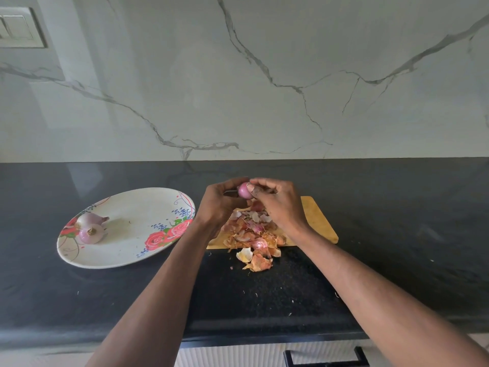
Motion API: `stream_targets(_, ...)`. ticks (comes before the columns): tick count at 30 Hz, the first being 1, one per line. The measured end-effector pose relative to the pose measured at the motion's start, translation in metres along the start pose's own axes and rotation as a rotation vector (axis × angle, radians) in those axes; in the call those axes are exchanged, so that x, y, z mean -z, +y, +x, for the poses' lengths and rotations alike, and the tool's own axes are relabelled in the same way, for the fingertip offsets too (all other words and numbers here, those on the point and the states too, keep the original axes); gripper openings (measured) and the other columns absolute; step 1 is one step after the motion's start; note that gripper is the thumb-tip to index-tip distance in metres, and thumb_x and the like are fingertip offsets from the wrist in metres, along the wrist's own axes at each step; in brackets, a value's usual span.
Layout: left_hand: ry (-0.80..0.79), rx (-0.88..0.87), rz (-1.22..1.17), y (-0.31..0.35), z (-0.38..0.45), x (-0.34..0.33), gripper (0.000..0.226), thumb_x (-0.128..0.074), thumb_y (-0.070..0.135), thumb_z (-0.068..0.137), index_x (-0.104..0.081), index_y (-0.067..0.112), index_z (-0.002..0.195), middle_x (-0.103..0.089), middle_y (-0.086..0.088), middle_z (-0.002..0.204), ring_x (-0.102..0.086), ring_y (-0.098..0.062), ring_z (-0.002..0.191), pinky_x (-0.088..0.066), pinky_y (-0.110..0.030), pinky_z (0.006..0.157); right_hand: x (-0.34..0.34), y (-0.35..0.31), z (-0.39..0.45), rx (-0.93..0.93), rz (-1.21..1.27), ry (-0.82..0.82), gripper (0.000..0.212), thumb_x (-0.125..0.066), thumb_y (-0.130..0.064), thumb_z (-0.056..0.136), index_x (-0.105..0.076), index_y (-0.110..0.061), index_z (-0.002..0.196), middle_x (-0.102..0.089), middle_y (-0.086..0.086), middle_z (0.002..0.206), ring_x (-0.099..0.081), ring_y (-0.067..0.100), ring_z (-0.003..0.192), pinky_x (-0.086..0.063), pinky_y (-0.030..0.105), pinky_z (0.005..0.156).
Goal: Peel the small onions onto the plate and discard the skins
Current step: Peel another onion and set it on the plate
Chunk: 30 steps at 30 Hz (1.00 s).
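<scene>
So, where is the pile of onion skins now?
In the head view, the orange-pink onion skins lie centrally on the wooden cutting board, right of the floral plate.

I see through one head-worn camera, looking forward and down over the counter (79, 287), close above both forearms, with the marble wall (238, 75) filling the top.

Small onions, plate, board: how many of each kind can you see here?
Small purple onions: 3, two on the plate, one held in both hands
Oval white floral plate: 1
Wooden cutting board: 1
Pile of dry onion skins: 1
Total: 6
</scene>
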<state>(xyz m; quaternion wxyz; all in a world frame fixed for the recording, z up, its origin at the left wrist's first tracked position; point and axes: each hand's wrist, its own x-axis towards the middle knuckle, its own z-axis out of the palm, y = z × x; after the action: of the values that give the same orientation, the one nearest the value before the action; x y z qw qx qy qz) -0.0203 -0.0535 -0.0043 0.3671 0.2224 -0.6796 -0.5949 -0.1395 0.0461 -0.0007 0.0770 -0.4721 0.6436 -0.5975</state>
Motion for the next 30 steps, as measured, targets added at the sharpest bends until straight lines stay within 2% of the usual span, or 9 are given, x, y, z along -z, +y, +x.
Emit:
stream_targets(2,-0.023,-0.010,0.015,0.002,-0.002,-0.002,0.056,-0.074,-0.017,0.074,-0.067,0.004,0.126,-0.074,-0.013,0.106,-0.073,-0.021,0.094,-0.058,-0.025,0.078,0.000,0.001,0.001,0.023,-0.018,0.010,0.018,-0.076,-0.016,0.087,-0.078,-0.012,0.105,-0.074,-0.003,0.097,-0.068,-0.004,0.081,-0.056,0.018,0.069)
stream_targets(6,-0.038,-0.038,0.069,0.003,-0.005,-0.003,0.056,-0.080,-0.006,0.074,-0.065,0.003,0.127,-0.075,-0.007,0.100,-0.073,-0.010,0.086,-0.057,-0.018,0.075,0.002,-0.002,0.001,0.017,-0.010,0.025,0.005,-0.074,-0.003,0.087,-0.076,-0.003,0.091,-0.069,0.002,0.091,-0.065,-0.007,0.067,-0.048,0.010,0.057)
stream_targets(9,-0.043,-0.071,0.173,-0.003,-0.002,-0.001,0.056,-0.083,0.001,0.075,-0.067,0.004,0.128,-0.076,-0.005,0.105,-0.074,-0.012,0.092,-0.059,-0.028,0.087,-0.001,-0.003,0.002,-0.001,-0.101,0.003,0.007,-0.067,-0.001,0.092,-0.071,-0.003,0.087,-0.063,-0.001,0.092,-0.062,-0.011,0.063,-0.043,0.005,0.053)
stream_targets(12,-0.058,-0.067,0.179,-0.005,-0.002,-0.002,0.052,-0.082,0.000,0.076,-0.068,0.005,0.126,-0.077,-0.007,0.105,-0.074,-0.017,0.094,-0.060,-0.036,0.090,-0.004,-0.002,0.003,-0.078,-0.114,-0.014,0.014,-0.059,-0.007,0.099,-0.064,-0.013,0.087,-0.067,-0.001,0.095,-0.069,-0.001,0.062,-0.045,0.012,0.047)
stream_targets(18,-0.084,0.012,-0.028,-0.001,-0.005,-0.005,0.038,-0.079,-0.001,0.079,-0.072,0.008,0.115,-0.077,-0.011,0.101,-0.074,-0.019,0.092,-0.058,-0.029,0.085,-0.001,-0.007,0.002,-0.310,0.183,0.062,0.018,-0.056,-0.007,0.099,-0.066,-0.008,0.085,-0.069,0.002,0.063,-0.064,0.002,0.052,-0.045,0.020,0.048)
stream_targets(20,-0.108,0.043,-0.094,0.001,-0.008,-0.006,0.036,-0.075,-0.004,0.081,-0.070,0.001,0.116,-0.076,-0.016,0.103,-0.074,-0.021,0.090,-0.058,-0.025,0.079,0.003,-0.008,0.002,-0.367,0.319,0.097,0.019,-0.054,-0.002,0.098,-0.065,-0.004,0.082,-0.065,0.003,0.061,-0.060,0.009,0.051,-0.045,0.022,0.049)
stream_targets(23,-0.099,0.060,-0.143,0.002,-0.010,-0.006,0.031,-0.073,-0.002,0.085,-0.069,-0.003,0.116,-0.075,-0.018,0.103,-0.074,-0.023,0.087,-0.058,-0.025,0.076,0.009,-0.008,0.008,-0.426,0.460,0.176,0.020,-0.054,0.004,0.095,-0.064,-0.005,0.080,-0.060,0.005,0.069,-0.055,0.015,0.061,-0.048,0.029,0.056)
stream_targets(27,0.013,0.110,-0.244,-0.003,0.000,0.002,0.026,-0.068,0.004,0.091,-0.069,0.001,0.117,-0.074,-0.014,0.104,-0.069,-0.025,0.091,-0.057,-0.030,0.072,0.013,-0.002,0.012,-0.372,0.309,0.139,0.025,-0.047,0.010,0.092,-0.067,-0.006,0.090,-0.068,0.007,0.081,-0.064,0.017,0.071,-0.054,0.028,0.060)
stream_targets(30,0.055,0.156,-0.365,0.001,0.003,0.004,0.020,-0.052,0.001,0.100,-0.065,-0.001,0.115,-0.068,-0.017,0.101,-0.068,-0.028,0.089,-0.059,-0.030,0.073,0.012,-0.005,0.007,-0.272,0.162,0.082,0.022,-0.054,0.001,0.094,-0.073,-0.010,0.088,-0.074,0.005,0.078,-0.071,0.015,0.068,-0.055,0.023,0.062)
